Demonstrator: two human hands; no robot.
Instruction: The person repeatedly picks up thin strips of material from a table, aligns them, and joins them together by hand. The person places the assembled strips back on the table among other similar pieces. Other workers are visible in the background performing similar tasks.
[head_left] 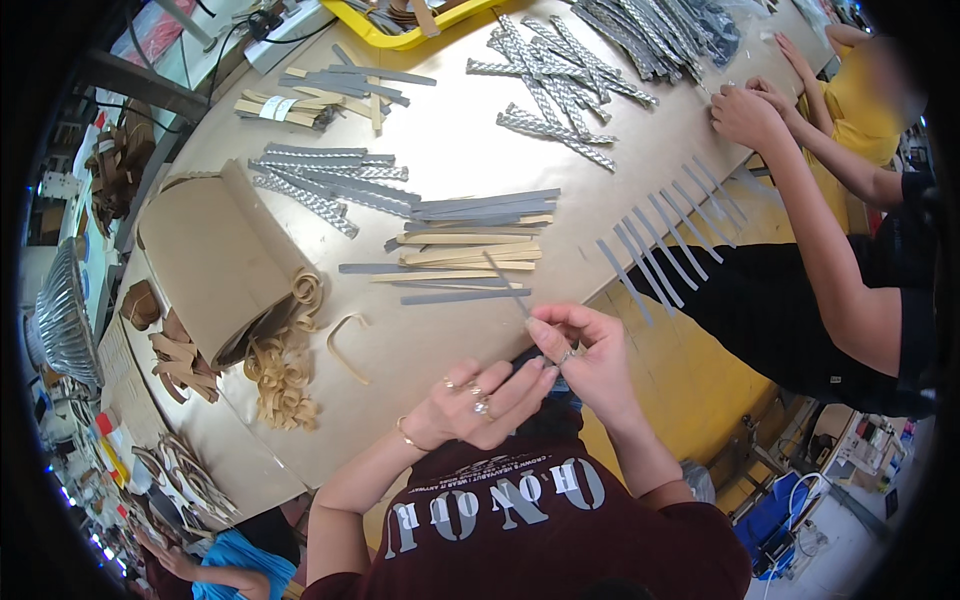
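Note:
A thin grey strip is pinched between the thumb and fingers of my right hand, its free end pointing up toward the table. Close beside it, the bent fingers of my left hand are drawn together, fingertips meeting those of the right. Whatever lies between the left fingertips is hidden. Both hands are at the table's near edge. Just beyond them lie loose grey strips and tan strips in a layered pile.
Braided silver strips and a grey-and-silver bunch lie farther back. A tan roll stands at left beside curled trimmings. Grey strips line the right edge, near a co-worker's hands. A yellow tray sits behind.

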